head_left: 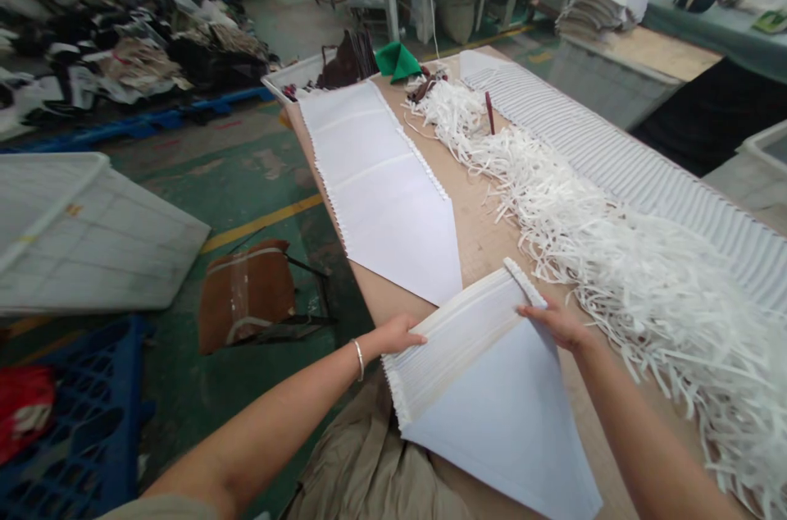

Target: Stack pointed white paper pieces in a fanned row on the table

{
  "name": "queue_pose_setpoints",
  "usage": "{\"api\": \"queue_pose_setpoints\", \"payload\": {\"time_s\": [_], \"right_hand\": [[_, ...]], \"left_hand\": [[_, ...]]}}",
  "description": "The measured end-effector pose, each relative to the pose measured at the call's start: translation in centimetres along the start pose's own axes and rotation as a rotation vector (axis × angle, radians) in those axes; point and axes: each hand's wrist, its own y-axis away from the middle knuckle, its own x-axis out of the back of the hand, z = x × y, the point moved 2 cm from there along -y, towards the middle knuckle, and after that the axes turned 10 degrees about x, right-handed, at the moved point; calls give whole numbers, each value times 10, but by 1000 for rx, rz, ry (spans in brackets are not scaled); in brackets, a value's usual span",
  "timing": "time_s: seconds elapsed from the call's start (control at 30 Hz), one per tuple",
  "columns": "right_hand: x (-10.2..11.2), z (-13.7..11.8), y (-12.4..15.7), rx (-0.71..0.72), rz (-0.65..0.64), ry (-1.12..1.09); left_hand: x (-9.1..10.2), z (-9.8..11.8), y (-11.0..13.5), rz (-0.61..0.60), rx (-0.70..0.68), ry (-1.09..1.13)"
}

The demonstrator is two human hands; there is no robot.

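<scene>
Both my hands hold a stack of white sheets [492, 413] by its opposite sides, close to my body over the table's near edge. The sheets look like stiff fabric or paper, overlapping in fine steps, with small ragged tabs along both sides. My left hand [401, 335] grips the left side, thumb on top. Around the right side my right hand [557, 323] is closed, its thumb lying over the edge. Just beyond lies another white stack [387, 184], spread along the table's left edge. A long heap of white strips [590, 216] runs to the right of my right hand.
Fanned white pieces [590, 151] line the table's right side. A green piece [398, 62] lies at the far end of the brown tabletop [476, 229]. On the left stand a chair with a brown seat [246, 290], a white bin [92, 233] and a blue pallet [79, 421].
</scene>
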Motion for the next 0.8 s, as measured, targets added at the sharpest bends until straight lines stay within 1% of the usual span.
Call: {"api": "queue_pose_setpoints", "payload": {"time_s": [0.17,0.3,0.37,0.43,0.5,0.6,0.7,0.8], "right_hand": [[-46,-63,-67,18,-13,30],[-77,-111,-120,9,-28,42],[-89,-125,-150,0,-55,30],[-96,-129,-182,-12,-66,19],[-98,-123,-212,-47,-49,14],[-96,-107,-249,-143,-7,0],[-91,-97,-277,-234,14,-4],[-90,-97,-301,-288,18,64]], "left_hand": [[91,-10,-10,35,-42,26],[162,-22,-21,77,-15,-7],[193,-27,-32,83,-10,-30],[219,-34,-48,67,-22,-41],[240,-42,-67,58,-37,-71],[259,-57,-93,52,-37,-120],[266,-69,-109,21,-18,-114],[268,-76,-116,-17,-7,-90]]}}
